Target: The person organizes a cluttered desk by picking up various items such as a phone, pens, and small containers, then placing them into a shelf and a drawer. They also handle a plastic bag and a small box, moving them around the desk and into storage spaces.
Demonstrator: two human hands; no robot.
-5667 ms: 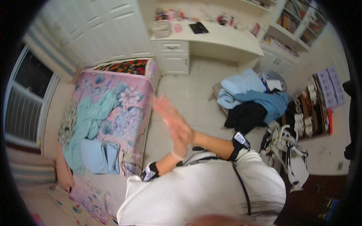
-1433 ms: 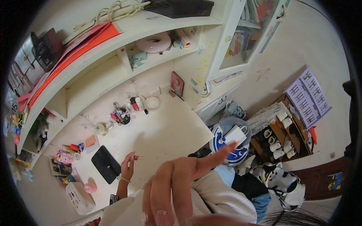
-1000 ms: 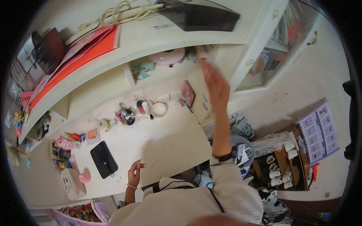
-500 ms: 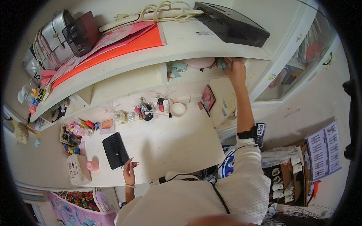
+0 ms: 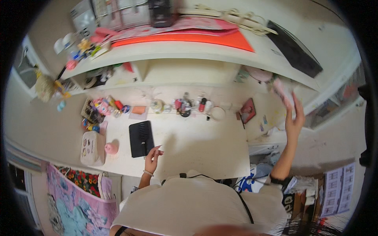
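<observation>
1. Pink box (image 5: pixel 282 92), slightly blurred, is at the right, raised above the tabletop (image 5: pixel 201 143) near the right end of the shelf (image 5: pixel 177 50); it tilts, its upper end toward the left.
2. At far left, a bed with a pink and purple floral cover (image 5: pixel 84 192) lies below the tabletop's edge.
3. On the tabletop's left end stands a white case (image 5: pixel 91 147), with a rounded pink item (image 5: pixel 112 148) just beside it.
4. Next, a black hairbrush (image 5: pixel 143 135) lies on a flat dark pad (image 5: pixel 134 137).
5. Left hand (image 5: pixel 151 160) is near the brush handle, fingers loosely bent, holding nothing visible; whether it touches the tabletop, I cannot tell.
6. Along the back, small bottles (image 5: pixel 202 104) stand left of a round white item (image 5: pixel 217 113).
7. Farther right, a red-framed picture (image 5: pixel 248 111) leans, tilted.
8. Right hand (image 5: pixel 294 120) grips the box's lower end between thumb and fingers.
</observation>
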